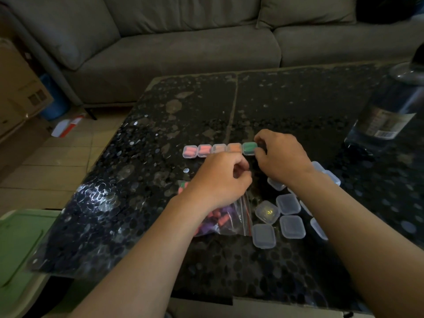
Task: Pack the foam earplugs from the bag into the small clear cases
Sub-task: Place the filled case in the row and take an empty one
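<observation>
Bottle (385, 115) stands far right while right hand (282, 157) pinches green case (249, 148), left hand (220, 180) curls above bag (231, 219), grip unclear.

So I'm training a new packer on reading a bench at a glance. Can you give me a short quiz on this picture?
1. True or false: the right hand has its fingers on the green-filled case at the right end of the row.
2. How many filled cases stand in that row, counting the green one?
3. Seen from the camera, the empty cases lie where relative to the bag? A) to its left B) to its right C) inside it

Key: 1 true; 2 five; 3 B.
</observation>
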{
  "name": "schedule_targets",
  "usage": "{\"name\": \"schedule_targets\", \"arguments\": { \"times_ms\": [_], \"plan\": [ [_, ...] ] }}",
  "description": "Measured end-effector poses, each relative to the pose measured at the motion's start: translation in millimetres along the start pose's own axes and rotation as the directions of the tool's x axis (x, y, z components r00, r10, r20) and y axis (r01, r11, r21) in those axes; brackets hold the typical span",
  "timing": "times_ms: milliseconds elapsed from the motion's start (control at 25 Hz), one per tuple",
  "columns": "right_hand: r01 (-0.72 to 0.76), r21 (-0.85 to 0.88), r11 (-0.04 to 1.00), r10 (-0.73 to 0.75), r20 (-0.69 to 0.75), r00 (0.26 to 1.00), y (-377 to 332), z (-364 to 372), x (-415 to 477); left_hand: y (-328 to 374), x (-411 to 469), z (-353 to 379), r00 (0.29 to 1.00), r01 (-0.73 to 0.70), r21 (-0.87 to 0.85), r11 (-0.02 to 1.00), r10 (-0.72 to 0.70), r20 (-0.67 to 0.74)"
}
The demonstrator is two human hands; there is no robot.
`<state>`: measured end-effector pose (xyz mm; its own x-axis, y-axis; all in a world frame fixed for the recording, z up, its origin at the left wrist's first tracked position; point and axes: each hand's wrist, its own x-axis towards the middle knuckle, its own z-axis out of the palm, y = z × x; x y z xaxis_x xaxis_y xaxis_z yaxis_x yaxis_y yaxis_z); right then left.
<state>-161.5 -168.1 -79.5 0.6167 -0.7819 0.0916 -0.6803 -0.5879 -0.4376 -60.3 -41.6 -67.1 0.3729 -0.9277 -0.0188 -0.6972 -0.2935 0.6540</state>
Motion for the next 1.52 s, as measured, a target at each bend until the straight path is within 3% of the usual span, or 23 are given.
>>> {"name": "schedule_targets", "arguments": {
  "times_ms": [200,360,600,1120,1280,1400,1520],
  "plan": [
    [0.017,0.023,1.0,-0.017,0.008,1.0,-7,-13,-23,10,-21,1,0.971,-0.239,0.242,0.941,0.223,0.091],
    [0.018,0.066,0.998,-0.02,0.022,1.0,-10,-26,-55,16,-32,4,0.946,-0.3,0.36,0.883,0.228,0.229],
    [0.005,0.076,0.997,-0.011,0.075,0.997,-9,-30,-78,18,-39,10,0.951,-0.298,0.416,0.859,0.229,0.209],
    [0.013,0.11,0.994,-0.023,0.092,0.996,-11,-35,-74,27,-40,15,0.979,-0.161,0.292,0.943,0.115,0.17],
    [-0.034,0.149,0.988,0.01,0.157,0.988,-14,-41,-74,24,-36,8,0.995,-0.087,0.095,0.992,0.083,0.05],
    [-0.09,0.311,0.946,0.021,0.22,0.975,-14,-41,-81,19,-38,3,0.982,-0.176,-0.136,0.975,0.165,-0.092],
    [-0.21,0.571,0.794,0.062,0.268,0.962,-16,-43,-84,10,-37,1,0.934,-0.312,-0.159,0.937,0.271,-0.233]
  ]
}}
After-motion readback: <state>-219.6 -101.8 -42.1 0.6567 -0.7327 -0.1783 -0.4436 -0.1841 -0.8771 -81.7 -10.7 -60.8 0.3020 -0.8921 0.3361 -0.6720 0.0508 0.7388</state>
